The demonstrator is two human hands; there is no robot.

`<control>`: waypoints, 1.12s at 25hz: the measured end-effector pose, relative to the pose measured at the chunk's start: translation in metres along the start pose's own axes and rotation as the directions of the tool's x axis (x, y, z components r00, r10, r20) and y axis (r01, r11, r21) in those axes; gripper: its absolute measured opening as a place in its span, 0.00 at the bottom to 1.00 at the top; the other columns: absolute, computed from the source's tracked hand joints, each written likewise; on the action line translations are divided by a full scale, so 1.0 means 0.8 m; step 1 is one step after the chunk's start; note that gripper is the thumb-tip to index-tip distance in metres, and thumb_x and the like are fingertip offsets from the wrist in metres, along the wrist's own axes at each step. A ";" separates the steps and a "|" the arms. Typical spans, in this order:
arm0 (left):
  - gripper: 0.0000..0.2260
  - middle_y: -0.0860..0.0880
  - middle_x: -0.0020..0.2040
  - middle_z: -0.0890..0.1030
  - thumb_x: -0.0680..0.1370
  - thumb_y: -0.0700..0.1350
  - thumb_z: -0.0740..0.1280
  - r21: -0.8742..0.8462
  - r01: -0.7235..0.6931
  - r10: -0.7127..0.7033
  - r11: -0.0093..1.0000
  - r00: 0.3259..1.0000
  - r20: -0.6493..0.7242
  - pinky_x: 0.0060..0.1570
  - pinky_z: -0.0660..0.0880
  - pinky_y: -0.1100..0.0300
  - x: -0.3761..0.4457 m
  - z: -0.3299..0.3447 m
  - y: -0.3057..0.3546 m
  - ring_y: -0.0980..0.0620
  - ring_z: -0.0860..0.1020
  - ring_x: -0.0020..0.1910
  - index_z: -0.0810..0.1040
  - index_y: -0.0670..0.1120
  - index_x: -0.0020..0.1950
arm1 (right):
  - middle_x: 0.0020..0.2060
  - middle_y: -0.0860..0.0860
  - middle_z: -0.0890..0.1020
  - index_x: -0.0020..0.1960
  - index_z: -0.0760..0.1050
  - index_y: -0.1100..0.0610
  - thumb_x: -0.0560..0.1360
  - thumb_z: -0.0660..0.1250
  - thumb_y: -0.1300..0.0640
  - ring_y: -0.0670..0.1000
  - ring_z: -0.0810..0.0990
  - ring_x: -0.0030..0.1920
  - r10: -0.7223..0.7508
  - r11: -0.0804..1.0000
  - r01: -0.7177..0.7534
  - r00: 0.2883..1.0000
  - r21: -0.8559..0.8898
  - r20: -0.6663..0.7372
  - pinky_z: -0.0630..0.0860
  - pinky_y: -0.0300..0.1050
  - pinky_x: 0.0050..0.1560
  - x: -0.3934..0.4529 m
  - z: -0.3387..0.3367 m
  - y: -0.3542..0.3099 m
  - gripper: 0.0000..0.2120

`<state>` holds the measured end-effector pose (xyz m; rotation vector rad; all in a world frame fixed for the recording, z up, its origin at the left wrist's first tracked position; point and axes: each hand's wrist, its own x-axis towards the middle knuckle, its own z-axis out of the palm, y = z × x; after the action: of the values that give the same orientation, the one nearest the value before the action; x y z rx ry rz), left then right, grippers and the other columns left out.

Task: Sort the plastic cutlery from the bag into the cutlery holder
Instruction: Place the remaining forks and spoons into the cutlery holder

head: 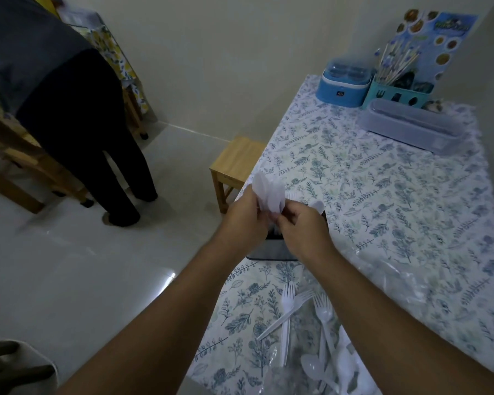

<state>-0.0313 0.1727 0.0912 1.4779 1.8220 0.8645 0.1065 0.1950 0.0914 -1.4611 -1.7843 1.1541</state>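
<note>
Fingers of the left hand (247,215) grip a spoon bunch (269,193) bowls-up while the right hand (301,223) pinches one, apparently separating it above the cutlery holder (271,249) just below.

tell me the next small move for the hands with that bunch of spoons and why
Probably lower the bunch of white spoons, handles first, into the dark cutlery holder. Both the left hand and the right hand grip it right above the holder, while loose forks wait nearer on the table.

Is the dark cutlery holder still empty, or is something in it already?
Not empty. The cutlery holder stands upright, with white cutlery sticking up from it behind the right hand.
</note>
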 end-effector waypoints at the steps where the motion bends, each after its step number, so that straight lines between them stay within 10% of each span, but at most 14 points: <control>1: 0.07 0.49 0.44 0.81 0.75 0.43 0.61 0.086 0.021 -0.024 0.996 0.999 0.042 0.39 0.81 0.50 0.002 -0.001 0.001 0.48 0.82 0.43 0.73 0.47 0.53 | 0.45 0.43 0.86 0.60 0.82 0.51 0.80 0.68 0.55 0.44 0.83 0.47 0.012 0.999 -0.011 1.000 -0.042 0.017 0.77 0.38 0.49 0.001 0.000 0.002 0.10; 7: 0.17 0.49 0.52 0.78 0.75 0.33 0.66 0.060 0.155 -0.159 0.986 0.984 0.077 0.51 0.80 0.52 0.006 -0.011 0.023 0.47 0.79 0.53 0.74 0.49 0.59 | 0.51 0.55 0.86 0.58 0.81 0.59 0.76 0.73 0.56 0.53 0.85 0.53 -0.015 0.991 0.016 1.000 -0.130 0.007 0.81 0.55 0.57 0.006 -0.010 0.008 0.13; 12: 0.28 0.49 0.71 0.73 0.76 0.34 0.65 0.130 0.107 -0.102 0.986 0.994 -0.042 0.62 0.76 0.53 -0.016 -0.019 0.046 0.49 0.73 0.68 0.69 0.50 0.75 | 0.61 0.52 0.81 0.69 0.77 0.57 0.76 0.73 0.61 0.47 0.81 0.58 -0.102 0.994 0.098 0.992 -0.057 -0.071 0.78 0.40 0.61 -0.007 -0.025 -0.001 0.22; 15: 0.20 0.52 0.64 0.78 0.76 0.35 0.65 0.165 -0.104 0.145 0.981 0.954 -0.262 0.55 0.69 0.72 -0.054 -0.018 0.056 0.55 0.75 0.63 0.77 0.48 0.67 | 0.54 0.48 0.82 0.63 0.81 0.55 0.77 0.72 0.60 0.43 0.83 0.51 -0.145 0.989 0.138 0.979 -0.060 -0.145 0.80 0.36 0.55 -0.034 -0.043 0.009 0.15; 18: 0.09 0.53 0.48 0.80 0.75 0.36 0.68 0.140 -0.245 0.269 0.959 0.944 -0.192 0.46 0.73 0.67 -0.104 0.018 0.042 0.57 0.77 0.47 0.81 0.46 0.53 | 0.48 0.44 0.82 0.56 0.84 0.53 0.78 0.71 0.59 0.39 0.82 0.46 -0.067 0.993 0.056 0.992 -0.100 -0.103 0.77 0.26 0.47 -0.077 -0.056 0.050 0.08; 22: 0.09 0.52 0.51 0.79 0.77 0.46 0.68 0.286 0.120 -0.175 0.951 0.968 0.178 0.48 0.76 0.60 -0.153 0.108 -0.035 0.53 0.78 0.50 0.77 0.49 0.57 | 0.47 0.46 0.85 0.52 0.85 0.51 0.77 0.71 0.59 0.36 0.81 0.45 0.140 0.981 -0.142 0.990 -0.134 -0.026 0.74 0.24 0.45 -0.143 -0.052 0.130 0.06; 28: 0.13 0.47 0.49 0.80 0.75 0.50 0.68 0.429 0.214 -0.311 0.877 0.936 0.168 0.44 0.77 0.58 -0.167 0.157 -0.083 0.48 0.80 0.48 0.76 0.45 0.55 | 0.42 0.42 0.85 0.52 0.85 0.50 0.78 0.70 0.59 0.32 0.81 0.42 0.326 0.943 -0.319 0.942 -0.090 0.076 0.73 0.25 0.40 -0.199 -0.039 0.175 0.07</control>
<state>0.0551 0.0440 -0.0269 1.4474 2.0380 0.1692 0.2409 0.0552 -0.0002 -1.8251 -1.7046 1.3424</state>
